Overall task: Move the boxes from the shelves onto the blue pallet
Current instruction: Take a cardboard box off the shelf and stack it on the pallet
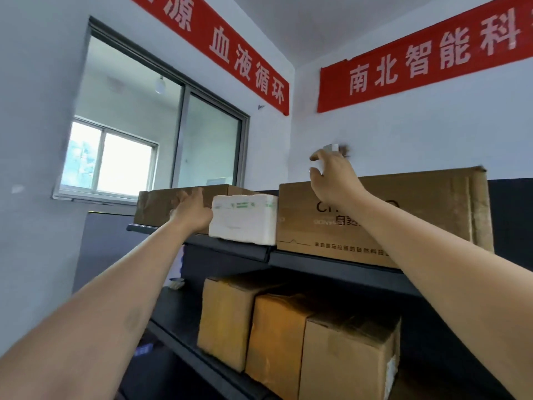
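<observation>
Plainly, a dark metal shelf unit (331,265) fills the corner; on its top shelf, at the right, stands a wide brown cardboard box with printed lettering (427,215); three plain brown cardboard boxes (277,336) sit side by side on the shelf below; a low brown cardboard box (155,206) lies at the top shelf's left end, with a white foam box (242,220) between it and the wide one; the left hand (191,210) reaches with fingers extended onto the low box's front, just beside the foam box; the right hand (334,180) is raised above the wide box, fingers curled, though blur hides whether it grips anything.
</observation>
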Tool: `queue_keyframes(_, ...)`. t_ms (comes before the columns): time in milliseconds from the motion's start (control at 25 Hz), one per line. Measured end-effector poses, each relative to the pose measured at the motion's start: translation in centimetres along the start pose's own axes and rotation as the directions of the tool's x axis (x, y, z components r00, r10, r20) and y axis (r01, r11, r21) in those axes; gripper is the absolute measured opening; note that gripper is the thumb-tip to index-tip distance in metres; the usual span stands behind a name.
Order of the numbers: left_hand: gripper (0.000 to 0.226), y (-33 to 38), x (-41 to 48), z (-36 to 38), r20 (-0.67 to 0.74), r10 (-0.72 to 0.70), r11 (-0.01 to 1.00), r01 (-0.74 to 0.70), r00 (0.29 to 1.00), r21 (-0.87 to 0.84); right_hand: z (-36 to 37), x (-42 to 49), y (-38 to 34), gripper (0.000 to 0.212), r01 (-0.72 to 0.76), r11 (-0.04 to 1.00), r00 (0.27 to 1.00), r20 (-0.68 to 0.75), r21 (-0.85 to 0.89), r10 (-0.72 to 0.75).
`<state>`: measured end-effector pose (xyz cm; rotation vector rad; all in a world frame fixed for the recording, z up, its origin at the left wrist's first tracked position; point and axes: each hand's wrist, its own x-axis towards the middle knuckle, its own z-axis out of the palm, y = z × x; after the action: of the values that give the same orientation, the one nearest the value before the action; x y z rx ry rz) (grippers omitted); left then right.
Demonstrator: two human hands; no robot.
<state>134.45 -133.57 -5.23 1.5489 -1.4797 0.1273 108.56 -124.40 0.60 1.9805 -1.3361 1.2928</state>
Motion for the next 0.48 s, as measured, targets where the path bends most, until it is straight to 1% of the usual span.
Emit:
queue_keyframes(120,0.055,-2.4,1.4,-2.2,-0.077,0.011,0.998,-0.006,0.997,0.062,4.1,1.1,-2.5,0.037,0.034,0.997,0.996,0.081,0.074,-0.040)
queue_keyframes(240,0.052,-4.1,3.9,-2.7,-0.120,0.054,0.998,-0.049,0.991,0.042,7.6,2.7,-4.0,0.037,0.067,0.994,0.987,0.138,0.085,-0.078)
queue_keyframes(360,0.049,-4.4,7.5,-0.7,-0.119,0.117,0.991,-0.108,0.986,0.078,10.8,5.0,-3.9,0.034,0.057,0.996,0.986,0.152,0.063,-0.065)
queue_keyframes(480,0.047,-4.0,11.6,2.9,-0.089,0.156,0.987,-0.152,0.984,0.051,13.1,7.8,-3.5,0.032,0.048,0.999,0.986,0.157,0.000,-0.047)
